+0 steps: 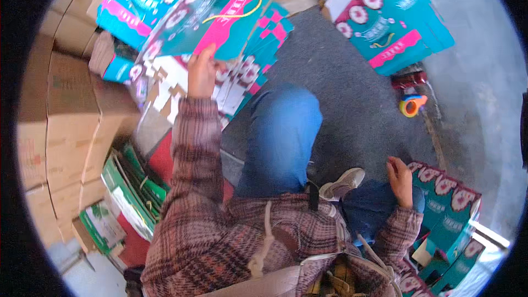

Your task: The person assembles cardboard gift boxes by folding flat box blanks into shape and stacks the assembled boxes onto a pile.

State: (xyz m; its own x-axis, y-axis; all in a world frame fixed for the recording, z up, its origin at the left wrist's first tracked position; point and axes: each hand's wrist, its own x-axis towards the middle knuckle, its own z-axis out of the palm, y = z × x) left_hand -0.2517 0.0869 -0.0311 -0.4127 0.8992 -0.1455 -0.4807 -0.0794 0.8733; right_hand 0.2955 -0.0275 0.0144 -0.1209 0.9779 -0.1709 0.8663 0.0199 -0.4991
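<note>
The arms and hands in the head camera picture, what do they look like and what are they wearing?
Both arms wear long, loose plaid sleeves woven in dusty pink, maroon and grey with thin orange lines. The cuffs end at the wrists. The left hand and right hand are bare: no gloves, and no rings or watch that I can make out.

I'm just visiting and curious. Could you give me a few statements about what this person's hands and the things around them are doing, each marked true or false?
1. The left hand holds a flat teal and pink carton. True.
2. The right hand holds the tape dispenser. False: the dispenser lies apart on the floor.
3. Brown cardboard boxes stand to the person's left. True.
4. The person wears a plain white sleeve. False: the sleeve is plaid.
</note>
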